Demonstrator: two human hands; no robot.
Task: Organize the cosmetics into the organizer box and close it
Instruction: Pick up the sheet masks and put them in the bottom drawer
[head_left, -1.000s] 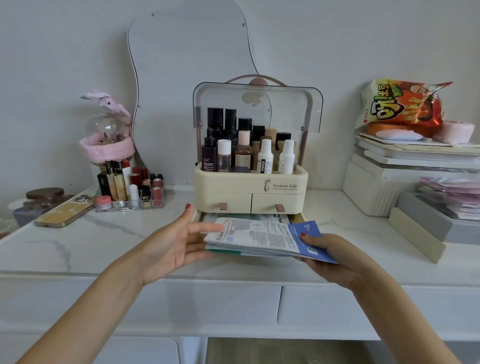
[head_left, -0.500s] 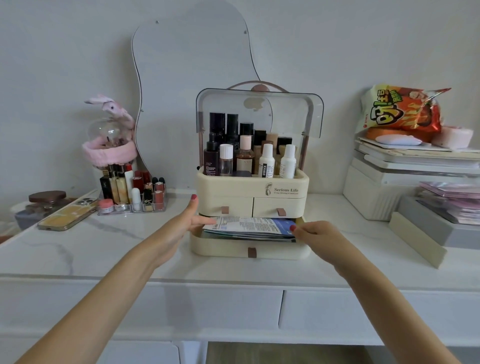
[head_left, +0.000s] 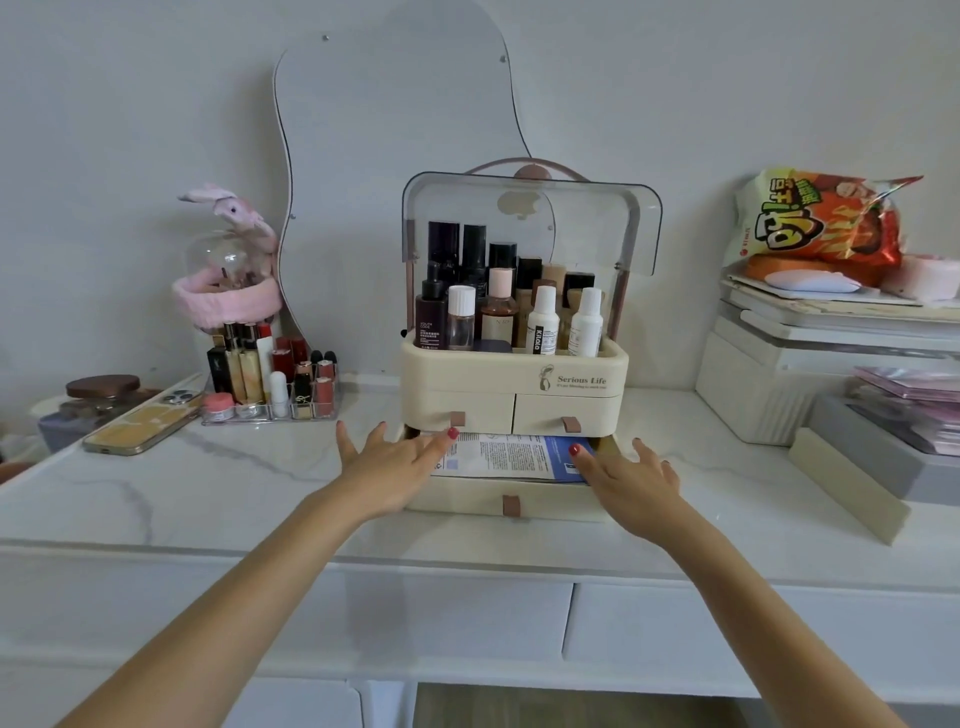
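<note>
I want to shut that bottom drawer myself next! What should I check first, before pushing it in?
1. Packets lie flat inside the bottom drawer: ok.
2. Packets clear the two small drawers above: cannot tell, their far edge is hidden.
3. Left hand out of the drawer: not ok, fingertips rest on the packets.
4. Right hand out of the drawer: not ok, one finger touches the blue packet corner.
5. Small upper drawers shut: ok.
6. Clear lid closed: not ok, it stands raised above the bottles.
</note>
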